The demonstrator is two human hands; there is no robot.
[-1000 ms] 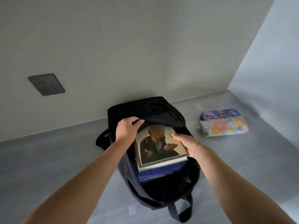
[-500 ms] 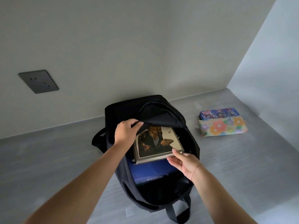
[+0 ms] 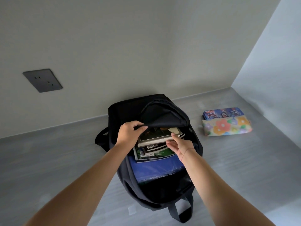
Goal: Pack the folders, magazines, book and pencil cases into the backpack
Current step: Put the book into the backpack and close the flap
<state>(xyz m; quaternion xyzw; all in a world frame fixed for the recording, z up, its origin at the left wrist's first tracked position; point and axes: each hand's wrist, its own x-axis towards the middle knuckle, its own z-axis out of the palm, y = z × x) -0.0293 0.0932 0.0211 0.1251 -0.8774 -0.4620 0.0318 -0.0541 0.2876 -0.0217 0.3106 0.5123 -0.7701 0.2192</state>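
Back wall (image 3: 114,46): plain off-white.
Side wall (image 3: 270,66): paler, bluish, meeting it at a right-hand corner.
Socket plate (image 3: 42,80): dark grey, on the back wall, left.
Worktop (image 3: 48,152): grey, faintly streaked.
Light: soft, even.

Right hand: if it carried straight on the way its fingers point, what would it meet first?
The book lying topmost inside the backpack: the right hand points into the opening, its fingers at or very near the book's near edge. Contact is unclear from this single view.
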